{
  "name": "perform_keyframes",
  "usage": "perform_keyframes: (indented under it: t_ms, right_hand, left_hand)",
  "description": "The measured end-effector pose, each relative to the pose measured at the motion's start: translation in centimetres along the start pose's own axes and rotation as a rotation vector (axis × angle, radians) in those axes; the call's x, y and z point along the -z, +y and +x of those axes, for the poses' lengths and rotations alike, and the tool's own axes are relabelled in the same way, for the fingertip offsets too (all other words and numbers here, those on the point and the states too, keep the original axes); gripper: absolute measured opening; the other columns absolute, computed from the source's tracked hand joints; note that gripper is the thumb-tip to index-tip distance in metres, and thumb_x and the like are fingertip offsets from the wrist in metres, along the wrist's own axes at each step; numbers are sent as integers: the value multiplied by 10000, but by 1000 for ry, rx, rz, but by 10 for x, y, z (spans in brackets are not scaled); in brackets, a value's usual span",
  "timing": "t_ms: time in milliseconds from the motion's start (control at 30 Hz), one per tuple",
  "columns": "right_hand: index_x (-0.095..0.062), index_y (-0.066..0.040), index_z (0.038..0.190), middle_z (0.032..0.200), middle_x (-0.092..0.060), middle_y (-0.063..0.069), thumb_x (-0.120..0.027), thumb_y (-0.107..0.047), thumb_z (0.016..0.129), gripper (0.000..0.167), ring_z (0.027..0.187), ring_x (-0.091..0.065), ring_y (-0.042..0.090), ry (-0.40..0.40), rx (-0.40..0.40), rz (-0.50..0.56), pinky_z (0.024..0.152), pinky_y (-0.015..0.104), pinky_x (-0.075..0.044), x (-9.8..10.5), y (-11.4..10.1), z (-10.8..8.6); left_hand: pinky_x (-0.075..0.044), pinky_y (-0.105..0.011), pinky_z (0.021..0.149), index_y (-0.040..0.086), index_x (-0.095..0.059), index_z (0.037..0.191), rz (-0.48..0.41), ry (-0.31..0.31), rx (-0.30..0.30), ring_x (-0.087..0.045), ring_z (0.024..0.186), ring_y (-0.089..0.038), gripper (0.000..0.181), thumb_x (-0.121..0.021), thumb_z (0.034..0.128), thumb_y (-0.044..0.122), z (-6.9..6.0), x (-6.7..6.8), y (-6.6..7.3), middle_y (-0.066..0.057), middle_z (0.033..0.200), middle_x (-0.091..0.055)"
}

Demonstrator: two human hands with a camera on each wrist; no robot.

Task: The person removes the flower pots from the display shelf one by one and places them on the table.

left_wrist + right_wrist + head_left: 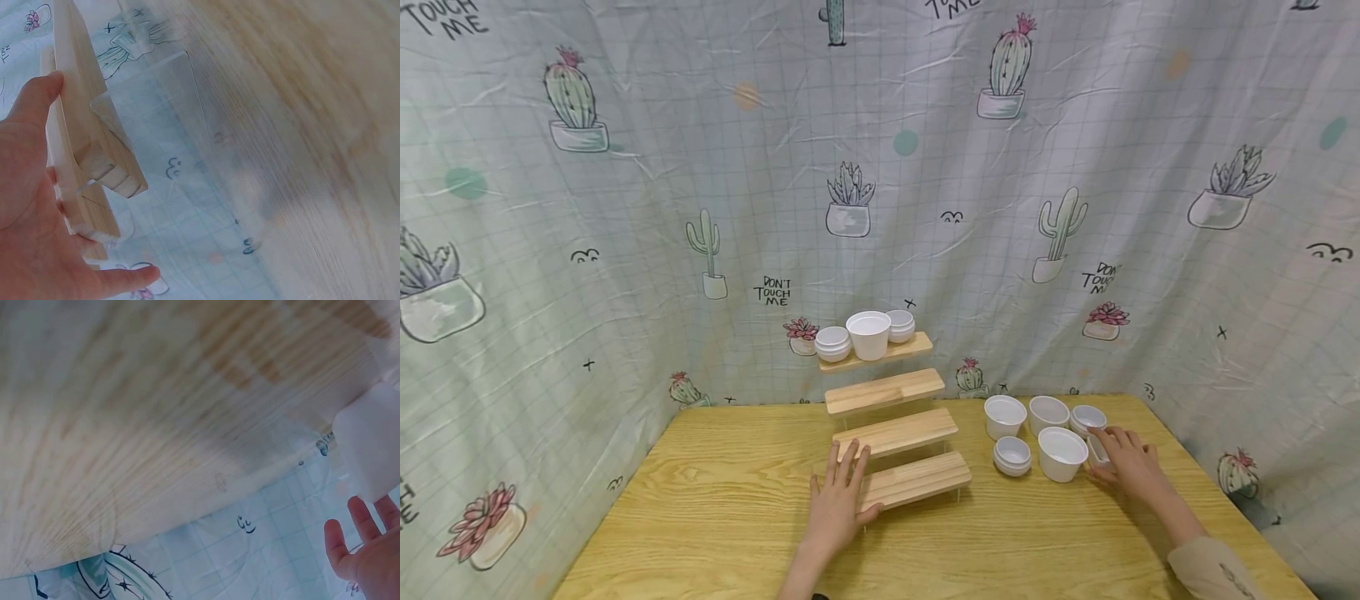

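Near the front of a stepped wooden display stand, my left hand lies with fingers spread over the left ends of its lower steps. In the left wrist view, the thumb touches the edge of a wooden step. Over at the right, my right hand holds a small white cup between thumb and fingers, partly hidden by the hand. The right wrist view has fingertips against a white cup; the thumb is out of sight there. A white tub stands just left of this hand.
A tall white tub stands between a round white jar and another jar on the top step. More white containers, including a low jar and a tub, are grouped right of the stand. Behind hangs a cactus-print curtain.
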State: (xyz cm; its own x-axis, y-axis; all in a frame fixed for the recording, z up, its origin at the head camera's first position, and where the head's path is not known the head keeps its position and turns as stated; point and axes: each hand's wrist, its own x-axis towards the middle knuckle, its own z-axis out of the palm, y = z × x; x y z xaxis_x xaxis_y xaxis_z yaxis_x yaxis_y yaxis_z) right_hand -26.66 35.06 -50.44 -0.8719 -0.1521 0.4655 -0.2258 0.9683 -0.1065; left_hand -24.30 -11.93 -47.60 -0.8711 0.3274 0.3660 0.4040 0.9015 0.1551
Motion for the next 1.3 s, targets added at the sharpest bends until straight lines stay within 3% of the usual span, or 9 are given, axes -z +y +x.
perform_keyframes:
  t_ms: [367, 800, 1300]
  right_hand:
    - [-492, -33, 1182, 1098, -495, 228, -757, -294, 656, 644, 977, -441, 440, -2, -17, -39, 677, 598, -374, 15, -12, -9]
    - [-533, -50, 1131, 1084, -518, 182, -785, -259, 580, 641, 944, -486, 398, 152, 126, -63, 647, 556, -402, 34, -32, -5]
    - [-505, -41, 1188, 1161, -491, 159, -736, -284, 669, 618, 1007, -472, 371, 173, 189, 3, 711, 549, -391, 52, -68, 15]
  left_hand:
    - [-318, -683, 904, 134, -259, 1409, -6, 6, -1, -136, 1356, -352, 801, -590, 774, 493, 0, -1, 0, -80, 1472, -224]
    - [-323, -685, 898, 128, -254, 1410, 6, 13, -10, -130, 1353, -353, 806, -595, 773, 485, 0, -2, 0, -87, 1470, -222]
    - [-329, -681, 897, 129, -263, 1407, 11, 20, -9, -137, 1352, -350, 802, -599, 772, 486, 0, -2, 0, -85, 1467, -230]
